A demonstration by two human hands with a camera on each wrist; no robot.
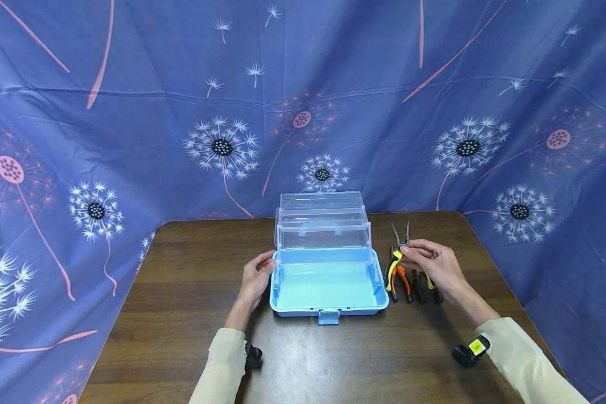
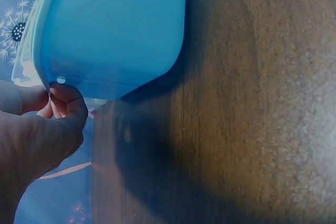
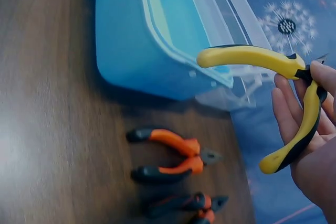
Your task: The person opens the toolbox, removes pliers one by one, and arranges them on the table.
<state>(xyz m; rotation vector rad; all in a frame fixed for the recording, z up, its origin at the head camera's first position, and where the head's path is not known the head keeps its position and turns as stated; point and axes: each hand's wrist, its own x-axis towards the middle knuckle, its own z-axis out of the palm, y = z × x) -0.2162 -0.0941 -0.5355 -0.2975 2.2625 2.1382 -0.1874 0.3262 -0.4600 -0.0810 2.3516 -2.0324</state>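
A light-blue toolbox (image 1: 328,283) stands opened on the table, its clear trays and lid (image 1: 325,216) folded up at the back. My left hand (image 1: 255,279) is at the box's left rear side; in the left wrist view its thumb and fingers pinch the rim (image 2: 42,40). To the right of the box, my right hand (image 1: 436,266) holds needle-nose pliers (image 3: 252,59) near their pivot. The yellow-and-black handles are spread and hang downward, and the jaws point up, parted.
Orange-and-black pliers (image 3: 176,140) lie on the wooden table (image 1: 192,314) right of the box. Beside them are dark-handled pliers with red parts (image 3: 197,201). A latch (image 1: 329,317) hangs at the box's front. Blue dandelion-print cloth (image 1: 384,140) rises behind the table.
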